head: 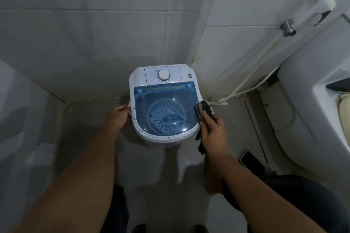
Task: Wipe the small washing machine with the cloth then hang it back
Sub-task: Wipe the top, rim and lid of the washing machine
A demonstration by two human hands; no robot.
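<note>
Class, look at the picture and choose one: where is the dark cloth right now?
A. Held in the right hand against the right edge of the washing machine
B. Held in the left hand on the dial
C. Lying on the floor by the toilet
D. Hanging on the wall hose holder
A: the right hand grips the dark cloth at the right edge of the washing machine lid, while the left hand holds the machine's left side.

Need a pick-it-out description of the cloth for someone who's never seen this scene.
Find the small white washing machine with a blue see-through lid, standing in the tiled corner. The cloth lies against its right edge, gripped by the right hand. It is the only dark, striped fabric there, one end hanging below the hand.
</note>
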